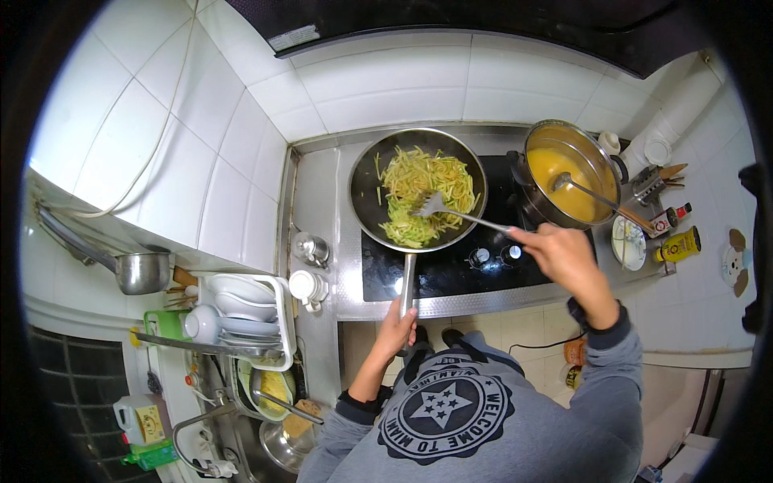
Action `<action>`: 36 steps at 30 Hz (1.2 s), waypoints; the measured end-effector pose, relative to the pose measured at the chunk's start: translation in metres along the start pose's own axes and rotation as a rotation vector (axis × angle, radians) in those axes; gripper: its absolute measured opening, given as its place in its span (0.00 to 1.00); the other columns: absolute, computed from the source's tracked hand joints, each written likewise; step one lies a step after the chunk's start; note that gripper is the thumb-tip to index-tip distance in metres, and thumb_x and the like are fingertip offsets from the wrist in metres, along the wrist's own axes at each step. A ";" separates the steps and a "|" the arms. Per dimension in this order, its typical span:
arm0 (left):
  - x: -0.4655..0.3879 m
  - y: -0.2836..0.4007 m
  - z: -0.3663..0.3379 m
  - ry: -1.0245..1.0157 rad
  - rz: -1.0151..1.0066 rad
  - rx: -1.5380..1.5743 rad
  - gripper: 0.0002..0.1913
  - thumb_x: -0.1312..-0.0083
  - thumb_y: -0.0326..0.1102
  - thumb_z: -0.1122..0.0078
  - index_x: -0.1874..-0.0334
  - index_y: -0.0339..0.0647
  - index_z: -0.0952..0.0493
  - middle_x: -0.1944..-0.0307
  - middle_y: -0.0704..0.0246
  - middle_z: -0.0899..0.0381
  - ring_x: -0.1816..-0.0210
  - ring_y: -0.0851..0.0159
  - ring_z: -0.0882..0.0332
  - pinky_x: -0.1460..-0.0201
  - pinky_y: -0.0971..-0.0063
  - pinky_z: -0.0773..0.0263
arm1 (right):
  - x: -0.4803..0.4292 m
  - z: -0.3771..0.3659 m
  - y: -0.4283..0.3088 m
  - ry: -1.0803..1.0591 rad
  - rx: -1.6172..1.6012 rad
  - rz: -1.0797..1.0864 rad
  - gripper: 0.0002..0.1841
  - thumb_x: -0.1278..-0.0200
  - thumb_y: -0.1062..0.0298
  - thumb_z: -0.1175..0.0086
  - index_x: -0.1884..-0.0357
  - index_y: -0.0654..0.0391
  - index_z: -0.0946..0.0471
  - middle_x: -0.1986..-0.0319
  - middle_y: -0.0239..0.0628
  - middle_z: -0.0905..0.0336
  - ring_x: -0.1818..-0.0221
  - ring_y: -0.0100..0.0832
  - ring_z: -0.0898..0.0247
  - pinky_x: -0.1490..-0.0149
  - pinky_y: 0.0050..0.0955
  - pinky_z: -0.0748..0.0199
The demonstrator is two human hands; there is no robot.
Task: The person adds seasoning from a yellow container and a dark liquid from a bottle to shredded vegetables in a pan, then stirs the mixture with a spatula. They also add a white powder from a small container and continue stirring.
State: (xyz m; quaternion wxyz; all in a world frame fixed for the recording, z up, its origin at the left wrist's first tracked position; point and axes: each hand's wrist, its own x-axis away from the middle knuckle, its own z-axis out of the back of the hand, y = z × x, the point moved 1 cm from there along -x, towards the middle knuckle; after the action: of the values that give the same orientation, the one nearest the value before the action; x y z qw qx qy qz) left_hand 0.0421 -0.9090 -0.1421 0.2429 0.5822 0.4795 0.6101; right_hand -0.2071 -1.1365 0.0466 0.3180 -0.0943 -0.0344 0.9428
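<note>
My left hand grips the metal handle of a dark frying pan, which sits on the left side of the black glass hob. Shredded green and yellow vegetables lie heaped in the pan. A metal spatula is held by my right hand, above the hob's front right part. Its slotted head rests among the shreds. To the right of the pan stands a steel pot of yellow liquid, with a ladle leaning inside it.
Right of the pot are a white bowl, a yellow-labelled jar and a sauce bottle. Two small containers, one a metal pot, stand left of the hob. Farther left are a dish rack and a sink. A range hood overhangs the back.
</note>
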 end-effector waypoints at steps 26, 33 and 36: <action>0.000 0.005 0.001 -0.036 -0.010 0.045 0.23 0.23 0.37 0.51 0.29 0.42 0.43 0.74 0.71 0.31 0.83 0.73 0.32 0.81 0.78 0.33 | -0.040 -0.072 -0.018 0.089 -0.216 -0.222 0.19 0.33 0.64 0.43 0.40 0.50 0.21 0.75 0.51 0.20 0.72 0.55 0.22 0.67 0.49 0.24; 0.003 0.010 -0.001 -0.020 -0.010 0.056 0.19 0.23 0.35 0.51 0.34 0.41 0.41 0.74 0.71 0.31 0.84 0.73 0.32 0.82 0.79 0.32 | 0.011 0.023 0.014 0.009 -0.089 -0.094 0.16 0.37 0.64 0.39 0.47 0.47 0.16 0.72 0.45 0.17 0.70 0.47 0.20 0.64 0.42 0.25; 0.004 0.010 -0.002 -0.015 -0.020 0.049 0.18 0.23 0.36 0.51 0.35 0.41 0.40 0.74 0.71 0.31 0.84 0.74 0.31 0.82 0.79 0.32 | 0.023 0.066 0.017 -0.098 -0.073 -0.060 0.17 0.39 0.64 0.37 0.47 0.47 0.16 0.70 0.43 0.16 0.69 0.46 0.20 0.64 0.42 0.25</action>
State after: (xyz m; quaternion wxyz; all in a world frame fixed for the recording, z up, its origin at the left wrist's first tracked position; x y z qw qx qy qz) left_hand 0.0420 -0.9109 -0.1314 0.2381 0.5878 0.4981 0.5914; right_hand -0.2482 -1.1360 0.1051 0.3402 -0.0585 -0.0870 0.9345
